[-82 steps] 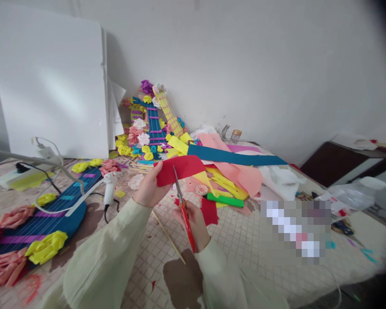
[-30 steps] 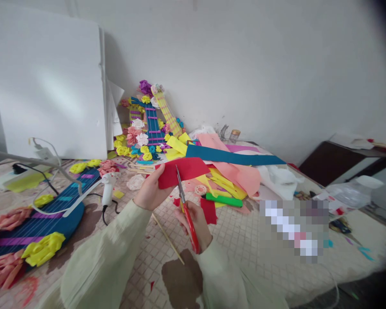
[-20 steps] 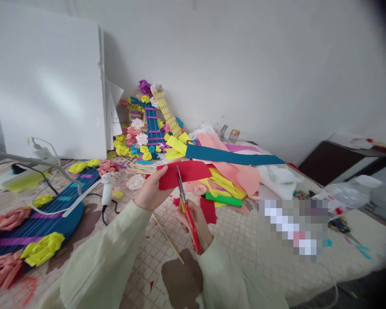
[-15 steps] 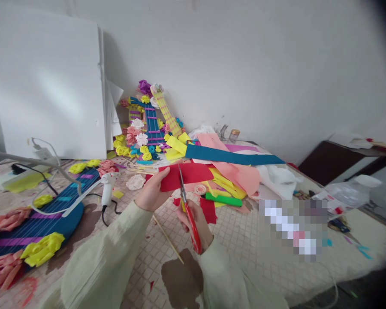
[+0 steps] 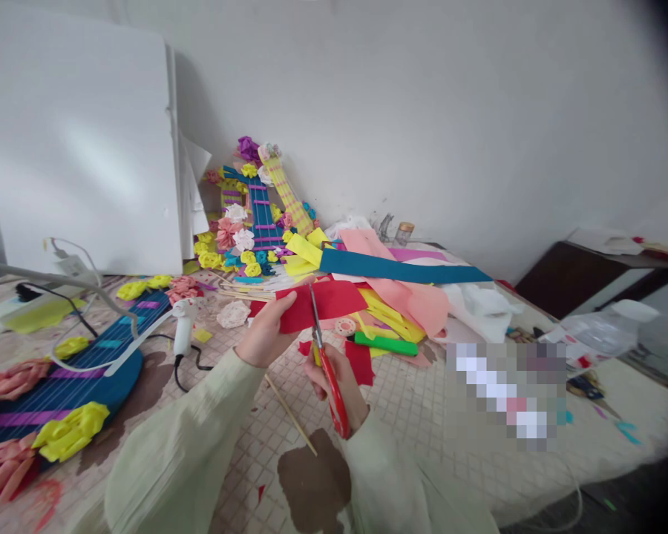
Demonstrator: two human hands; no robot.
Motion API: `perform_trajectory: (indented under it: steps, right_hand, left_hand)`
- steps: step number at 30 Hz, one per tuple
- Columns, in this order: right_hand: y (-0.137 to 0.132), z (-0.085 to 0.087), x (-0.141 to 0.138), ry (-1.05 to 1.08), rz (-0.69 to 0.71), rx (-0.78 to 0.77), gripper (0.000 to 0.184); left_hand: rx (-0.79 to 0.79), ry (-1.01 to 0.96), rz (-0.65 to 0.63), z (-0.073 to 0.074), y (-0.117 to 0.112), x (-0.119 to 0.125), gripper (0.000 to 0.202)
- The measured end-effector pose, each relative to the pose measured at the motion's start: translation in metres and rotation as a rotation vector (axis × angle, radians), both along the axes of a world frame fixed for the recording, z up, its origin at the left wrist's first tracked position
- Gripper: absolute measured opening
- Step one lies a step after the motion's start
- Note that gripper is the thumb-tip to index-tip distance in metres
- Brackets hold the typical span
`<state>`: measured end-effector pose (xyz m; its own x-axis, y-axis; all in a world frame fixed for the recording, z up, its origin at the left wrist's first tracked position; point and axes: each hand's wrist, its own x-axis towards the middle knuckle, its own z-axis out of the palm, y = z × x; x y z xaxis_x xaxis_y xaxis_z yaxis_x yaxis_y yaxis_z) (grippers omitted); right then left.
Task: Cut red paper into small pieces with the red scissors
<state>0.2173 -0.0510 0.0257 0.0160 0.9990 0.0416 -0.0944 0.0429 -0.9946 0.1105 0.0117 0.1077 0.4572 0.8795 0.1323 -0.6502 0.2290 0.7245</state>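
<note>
A strip of red crepe paper is pinched near its left end by my left hand, thumb on top. My right hand grips red-handled scissors, its fingers around the handles. The scissor blades point away from me and lie across the red paper just right of my left thumb. Whether the blades are fully closed is hard to see. Below the strip, another red paper piece lies on the table beside my right hand. A thin wooden stick rests between my forearms.
A blue paper guitar with flowers and a white glue gun lie at left. Decorated paper guitars lean on the wall behind. Beyond my hands are a blue strip, a green roll and, at right, a plastic bottle.
Almost nothing differs. The whole view has shifted very slightly, while both hands, the scissors and the red strip keep nearly the same places.
</note>
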Motion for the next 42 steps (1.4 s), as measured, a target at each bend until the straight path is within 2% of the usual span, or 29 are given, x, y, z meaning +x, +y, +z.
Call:
perform_trajectory:
  steps: [10, 34, 42]
  right_hand:
    - [-0.0005, 0.0043, -0.0005, -0.022, -0.017, 0.004, 0.020]
    - [0.0006, 0.0095, -0.0017, -0.023, -0.059, -0.043, 0.022]
    - [0.0006, 0.0085, 0.0008, -0.042, -0.034, -0.021, 0.021]
  left_hand:
    - [0.026, 0.033, 0.033, -0.0024, -0.0008, 0.0017, 0.032]
    - [0.005, 0.021, 0.024, -0.0037, -0.0004, 0.0039, 0.037]
    - [0.028, 0.012, 0.018, -0.0034, 0.0004, 0.0037, 0.034]
